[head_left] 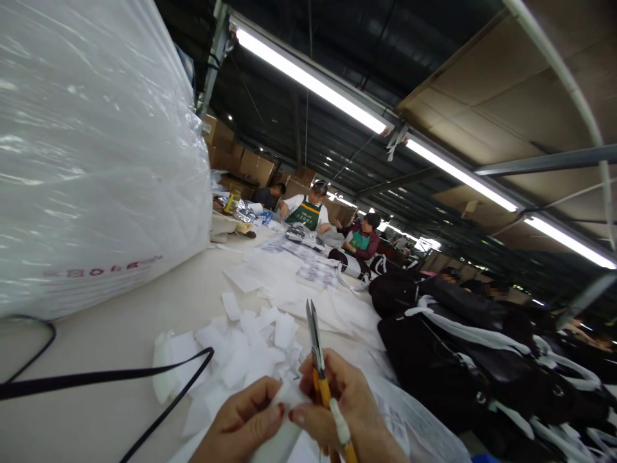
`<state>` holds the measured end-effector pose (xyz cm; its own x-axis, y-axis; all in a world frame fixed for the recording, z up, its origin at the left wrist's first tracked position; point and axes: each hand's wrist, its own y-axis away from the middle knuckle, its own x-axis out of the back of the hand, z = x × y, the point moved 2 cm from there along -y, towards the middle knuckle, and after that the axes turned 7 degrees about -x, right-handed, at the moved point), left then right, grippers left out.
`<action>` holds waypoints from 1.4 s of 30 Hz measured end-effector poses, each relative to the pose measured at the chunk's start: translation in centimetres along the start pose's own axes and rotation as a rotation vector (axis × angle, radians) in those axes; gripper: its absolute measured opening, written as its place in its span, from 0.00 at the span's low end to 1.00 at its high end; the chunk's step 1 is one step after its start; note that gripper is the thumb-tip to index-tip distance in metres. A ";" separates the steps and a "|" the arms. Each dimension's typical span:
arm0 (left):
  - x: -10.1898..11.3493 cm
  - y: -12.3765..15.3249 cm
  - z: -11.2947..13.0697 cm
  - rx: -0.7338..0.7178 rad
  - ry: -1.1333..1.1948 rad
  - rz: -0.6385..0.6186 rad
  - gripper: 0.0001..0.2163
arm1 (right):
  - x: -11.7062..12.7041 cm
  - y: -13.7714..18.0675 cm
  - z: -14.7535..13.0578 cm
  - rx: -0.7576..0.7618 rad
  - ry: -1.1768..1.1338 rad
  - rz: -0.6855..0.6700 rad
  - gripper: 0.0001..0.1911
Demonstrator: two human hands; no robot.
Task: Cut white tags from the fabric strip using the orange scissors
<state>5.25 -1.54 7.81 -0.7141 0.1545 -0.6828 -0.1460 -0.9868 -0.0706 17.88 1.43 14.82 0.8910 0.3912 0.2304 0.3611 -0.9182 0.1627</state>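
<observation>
At the bottom centre, my left hand (243, 421) is closed, thumb and fingers pinching a thick white slip (282, 434); whether it is one piece or a stack I cannot tell. My right hand (349, 411) is closed beside it, its thumb and fingertips at the slip's other edge. Scissors (315, 347) with yellow handles lie in the same right hand, blades pointing up and away, a white wrap around one handle. Beyond the hands spreads a loose heap of small white slips (241, 350) on the pale table (168, 305).
A large clear plastic bag (96, 161) fills the left side. Black cords (106, 374) cross the lower left. Black bags with white straps (434, 347) pile up on the right. White sheets (289, 283) lie farther along the table, where people in green aprons (304, 215) work.
</observation>
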 end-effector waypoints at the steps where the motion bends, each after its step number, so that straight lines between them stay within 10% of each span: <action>1: -0.1 -0.2 0.2 -0.019 0.000 -0.060 0.17 | 0.3 0.1 -0.4 0.002 -0.006 0.005 0.18; 6: -1.1 -1.6 0.2 -0.018 -0.127 -0.307 0.24 | 2.2 0.8 -3.0 0.069 -0.095 0.040 0.16; 26: -6.3 -2.0 -4.6 0.198 0.037 -0.312 0.18 | 11.2 3.1 -3.9 0.144 -0.122 0.247 0.17; 42: -2.2 -1.0 -3.5 0.149 -0.093 0.068 0.20 | 8.9 -2.4 -1.4 0.064 -0.099 0.192 0.19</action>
<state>9.38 -1.05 6.87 -0.7849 0.0984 -0.6117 -0.1900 -0.9780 0.0865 24.57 7.26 17.84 0.9666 0.2039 0.1555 0.1963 -0.9785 0.0628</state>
